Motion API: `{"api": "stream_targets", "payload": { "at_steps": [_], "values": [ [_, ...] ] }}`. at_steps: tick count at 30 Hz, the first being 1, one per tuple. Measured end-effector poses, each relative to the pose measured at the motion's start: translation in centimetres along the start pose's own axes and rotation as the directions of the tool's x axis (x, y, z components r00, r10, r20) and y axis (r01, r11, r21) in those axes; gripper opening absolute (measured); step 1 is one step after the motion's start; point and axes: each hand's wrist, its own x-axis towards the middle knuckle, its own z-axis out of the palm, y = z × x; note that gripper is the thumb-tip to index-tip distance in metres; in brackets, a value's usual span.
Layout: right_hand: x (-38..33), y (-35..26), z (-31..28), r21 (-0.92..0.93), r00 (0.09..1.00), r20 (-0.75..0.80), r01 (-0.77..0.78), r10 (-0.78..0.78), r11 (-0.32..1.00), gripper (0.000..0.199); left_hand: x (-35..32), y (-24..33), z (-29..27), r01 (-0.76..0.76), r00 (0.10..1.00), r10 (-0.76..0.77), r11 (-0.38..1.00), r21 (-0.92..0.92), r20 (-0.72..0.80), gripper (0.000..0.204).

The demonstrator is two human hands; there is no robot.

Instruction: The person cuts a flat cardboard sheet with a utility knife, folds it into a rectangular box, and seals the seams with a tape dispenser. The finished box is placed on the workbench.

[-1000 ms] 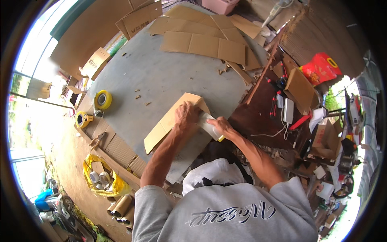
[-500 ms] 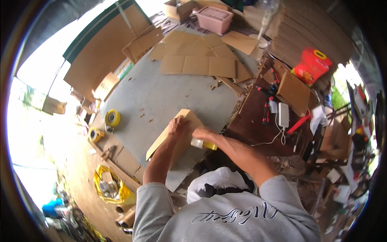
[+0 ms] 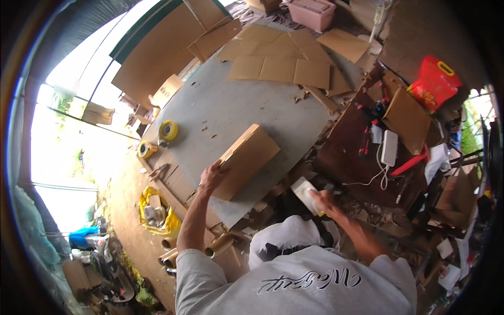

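Note:
A closed brown cardboard box [image 3: 251,164] lies on the grey tabletop [image 3: 236,107] near its front edge, set at a slant. My left hand [image 3: 212,177] is closed on the box's near left end, the fingers over its upper edge. Off the table edge, to the right of the box, my right hand [image 3: 324,201] is wrapped around what looks like a tape dispenser [image 3: 303,192], pale with a bit of yellow. It is apart from the box. Some of its shape is hidden by my fingers and blurred.
Two yellow tape rolls [image 3: 168,130] stand at the table's left edge. Flattened cardboard [image 3: 278,69] covers the far side. On the dark side table [image 3: 336,163] are red-handled tools, a white power strip [image 3: 389,148] and a red bag [image 3: 434,84]. A yellow bag [image 3: 167,223] sits lower left.
My right hand has moved off the box, right and toward me, with the tape dispenser. My left hand has shifted to the box's near left end. The box now lies with a broad side up.

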Motion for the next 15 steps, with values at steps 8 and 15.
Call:
{"api": "stream_targets", "payload": {
  "at_steps": [8, 15],
  "values": [
    [-3.6, -4.7, 0.8, 0.184, 0.968, 0.126, 0.191, -0.215, 0.964, 0.062, -6.9, -4.7, 1.4, 0.017, 0.942, -0.092, 0.973, -0.229, -0.322, 0.059],
    [-4.7, -14.7, 8.8, 0.253, 0.853, 0.228, 0.414, -0.470, 0.874, 0.051, -7.6, -2.6, 3.0, -0.238, 0.802, 0.084, 0.953, -0.188, -0.591, 0.048]
  ]
}}
